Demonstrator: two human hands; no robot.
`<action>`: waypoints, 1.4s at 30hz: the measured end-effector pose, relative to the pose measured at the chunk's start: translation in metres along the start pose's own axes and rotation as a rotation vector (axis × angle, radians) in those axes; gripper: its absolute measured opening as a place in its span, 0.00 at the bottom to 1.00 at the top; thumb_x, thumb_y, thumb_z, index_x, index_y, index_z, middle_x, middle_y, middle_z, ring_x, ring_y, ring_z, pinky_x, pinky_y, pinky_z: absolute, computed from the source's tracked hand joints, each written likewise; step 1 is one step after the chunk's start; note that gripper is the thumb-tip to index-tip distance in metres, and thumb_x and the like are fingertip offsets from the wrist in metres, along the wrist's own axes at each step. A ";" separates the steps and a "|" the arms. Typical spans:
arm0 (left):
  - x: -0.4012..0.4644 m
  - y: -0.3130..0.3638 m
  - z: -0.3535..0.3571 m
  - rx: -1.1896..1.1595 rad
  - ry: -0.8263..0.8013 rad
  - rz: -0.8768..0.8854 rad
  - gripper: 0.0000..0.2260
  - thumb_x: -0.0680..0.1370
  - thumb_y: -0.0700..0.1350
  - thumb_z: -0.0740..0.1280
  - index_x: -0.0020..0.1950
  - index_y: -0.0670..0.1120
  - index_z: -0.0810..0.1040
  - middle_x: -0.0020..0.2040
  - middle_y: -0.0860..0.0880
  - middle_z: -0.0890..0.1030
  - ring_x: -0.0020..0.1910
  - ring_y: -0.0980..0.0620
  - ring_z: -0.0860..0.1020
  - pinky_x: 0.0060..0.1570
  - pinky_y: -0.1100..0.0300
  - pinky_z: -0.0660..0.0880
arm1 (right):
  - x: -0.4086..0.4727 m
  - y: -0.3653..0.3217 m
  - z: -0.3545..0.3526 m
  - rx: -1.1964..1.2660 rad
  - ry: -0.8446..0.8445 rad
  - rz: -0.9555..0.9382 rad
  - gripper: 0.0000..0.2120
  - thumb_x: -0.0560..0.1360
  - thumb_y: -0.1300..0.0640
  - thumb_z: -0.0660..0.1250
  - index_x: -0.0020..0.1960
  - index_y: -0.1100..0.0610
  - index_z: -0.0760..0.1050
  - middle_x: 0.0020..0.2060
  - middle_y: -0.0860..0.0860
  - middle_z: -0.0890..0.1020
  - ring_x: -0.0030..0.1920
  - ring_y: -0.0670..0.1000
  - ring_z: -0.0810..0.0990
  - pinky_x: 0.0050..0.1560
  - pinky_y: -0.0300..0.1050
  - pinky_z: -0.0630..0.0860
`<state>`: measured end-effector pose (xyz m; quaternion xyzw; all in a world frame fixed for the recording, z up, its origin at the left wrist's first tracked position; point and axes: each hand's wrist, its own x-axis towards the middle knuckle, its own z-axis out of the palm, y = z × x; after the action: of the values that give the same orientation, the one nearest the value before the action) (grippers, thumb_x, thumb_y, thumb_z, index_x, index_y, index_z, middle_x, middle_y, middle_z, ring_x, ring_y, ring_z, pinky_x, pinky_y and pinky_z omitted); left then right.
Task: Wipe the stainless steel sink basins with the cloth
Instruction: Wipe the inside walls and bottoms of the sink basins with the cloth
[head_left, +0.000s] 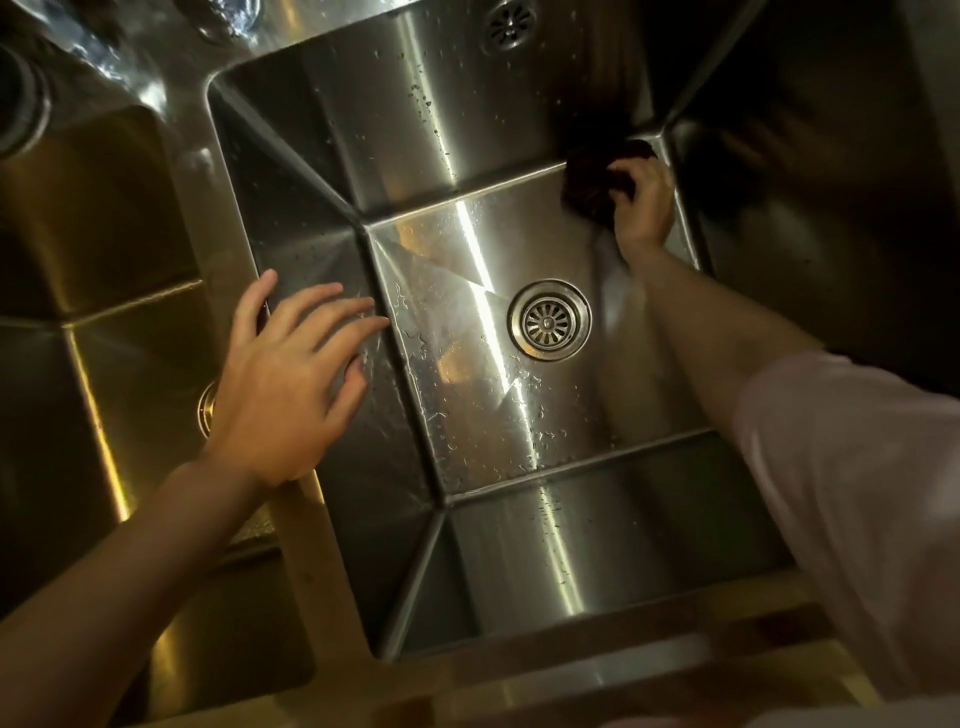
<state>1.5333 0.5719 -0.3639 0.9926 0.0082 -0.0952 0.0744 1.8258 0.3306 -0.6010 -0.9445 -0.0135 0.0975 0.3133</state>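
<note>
I look down into a deep stainless steel sink basin (467, 156) with water drops on its walls and floor. My right hand (644, 208) grips a dark cloth (597, 176) and presses it into the basin's far right bottom corner. My left hand (291, 374) lies with fingers spread on the divider between this basin and the second basin (104, 364) at the left, its fingertips reaching over the wet left wall.
A round drain strainer (549, 319) sits in the floor of the middle basin. An overflow grille (508, 23) is in the back wall. Part of the left basin's drain (207, 408) shows beside my left wrist. The far right side is dark.
</note>
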 end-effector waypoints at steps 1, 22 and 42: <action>0.000 0.000 0.000 0.001 0.001 0.000 0.19 0.78 0.49 0.55 0.65 0.47 0.77 0.65 0.48 0.77 0.70 0.46 0.68 0.74 0.42 0.49 | -0.007 0.002 0.001 -0.004 -0.004 -0.014 0.18 0.73 0.66 0.64 0.59 0.50 0.77 0.65 0.50 0.74 0.71 0.49 0.65 0.68 0.35 0.60; -0.001 0.000 -0.002 -0.027 0.021 0.016 0.17 0.78 0.49 0.57 0.63 0.46 0.78 0.63 0.48 0.78 0.68 0.47 0.71 0.74 0.43 0.49 | -0.017 -0.005 0.025 0.010 0.266 0.267 0.18 0.77 0.59 0.61 0.65 0.47 0.73 0.67 0.45 0.73 0.73 0.51 0.61 0.70 0.44 0.65; 0.000 0.001 -0.002 -0.017 0.006 0.006 0.18 0.79 0.51 0.56 0.62 0.46 0.79 0.63 0.48 0.79 0.67 0.47 0.72 0.74 0.41 0.50 | -0.026 -0.025 0.027 -0.130 0.091 0.173 0.19 0.78 0.56 0.61 0.67 0.43 0.71 0.68 0.41 0.71 0.72 0.51 0.62 0.64 0.44 0.69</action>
<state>1.5332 0.5712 -0.3619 0.9923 0.0064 -0.0917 0.0831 1.7963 0.3637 -0.6027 -0.9639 0.0763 0.0801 0.2422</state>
